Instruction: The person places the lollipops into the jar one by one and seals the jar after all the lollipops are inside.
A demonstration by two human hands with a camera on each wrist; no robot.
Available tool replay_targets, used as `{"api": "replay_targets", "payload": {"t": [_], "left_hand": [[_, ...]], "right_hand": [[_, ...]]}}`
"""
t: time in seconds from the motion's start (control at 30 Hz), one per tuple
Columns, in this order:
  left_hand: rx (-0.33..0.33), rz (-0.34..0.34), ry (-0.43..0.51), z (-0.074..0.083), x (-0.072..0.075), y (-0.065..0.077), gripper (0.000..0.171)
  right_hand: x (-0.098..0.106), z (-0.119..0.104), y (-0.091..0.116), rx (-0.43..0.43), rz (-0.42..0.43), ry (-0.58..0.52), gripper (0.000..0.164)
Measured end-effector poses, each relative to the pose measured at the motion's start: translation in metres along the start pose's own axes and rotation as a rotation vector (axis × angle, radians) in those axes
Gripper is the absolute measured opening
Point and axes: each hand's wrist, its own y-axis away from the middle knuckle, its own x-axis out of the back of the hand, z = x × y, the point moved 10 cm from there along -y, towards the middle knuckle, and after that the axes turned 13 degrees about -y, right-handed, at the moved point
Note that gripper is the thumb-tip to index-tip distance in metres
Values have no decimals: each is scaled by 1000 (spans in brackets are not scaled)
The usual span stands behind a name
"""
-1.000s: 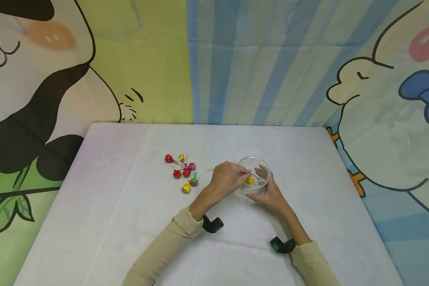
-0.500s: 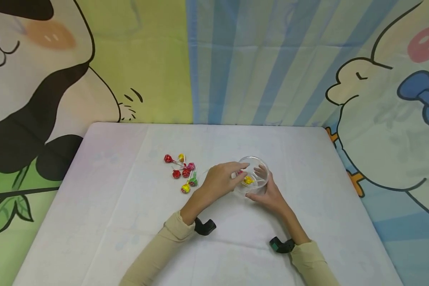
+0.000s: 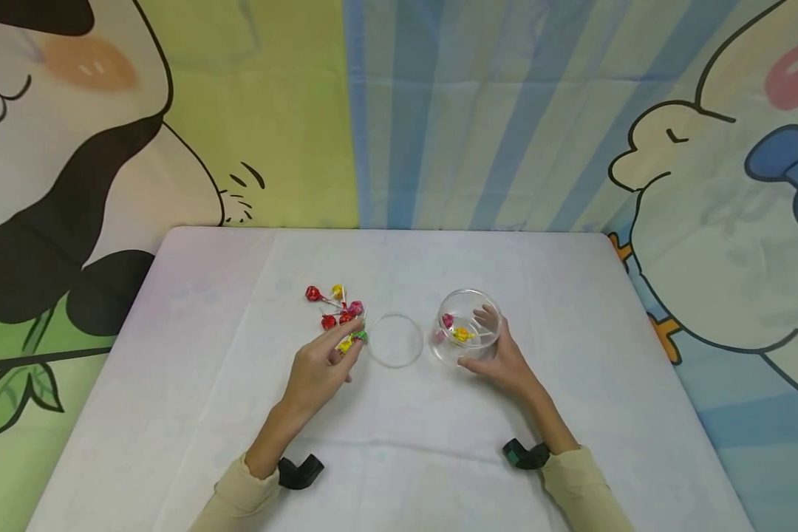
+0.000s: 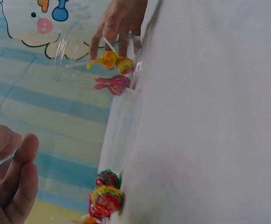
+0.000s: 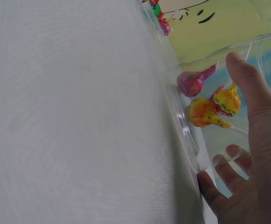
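My right hand (image 3: 502,358) holds a clear plastic jar (image 3: 451,356), with thumb and fingers around its side. Several lollipops lie inside: a pink one (image 5: 190,84) and two yellow ones, of which one yellow lollipop (image 5: 202,113) sits nearest the jar's bottom. To the left, my left hand (image 3: 315,373) hovers at the loose pile, its thumb and forefinger spread beside a green lollipop (image 3: 359,336) and a yellow lollipop (image 3: 344,346). In the left wrist view the left hand (image 4: 14,182) has bent fingers and nothing between them, apart from the lollipops.
Behind the left hand lie more lollipops, among them a red lollipop (image 3: 312,293) and a pink lollipop (image 3: 355,308). A clear round lid (image 3: 395,366) rests flat between pile and jar. The white table (image 3: 539,273) ends at a cartoon-printed backdrop (image 3: 425,148).
My left hand let go of a pink lollipop inside the jar, then moved left to the pile. The lid is now uncovered. My right hand keeps holding the jar in place.
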Motion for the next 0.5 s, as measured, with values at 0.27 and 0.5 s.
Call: {"api": "replay_targets", "payload": {"t": [0.27,0.5], "left_hand": [[78,2,-77,-30,3,19,45],[52,62,-150,-36,19,10,47]], "right_hand": [[0,0,0,-3,7,11,104],[-5,-22,4,-21,-5,19,102]]}}
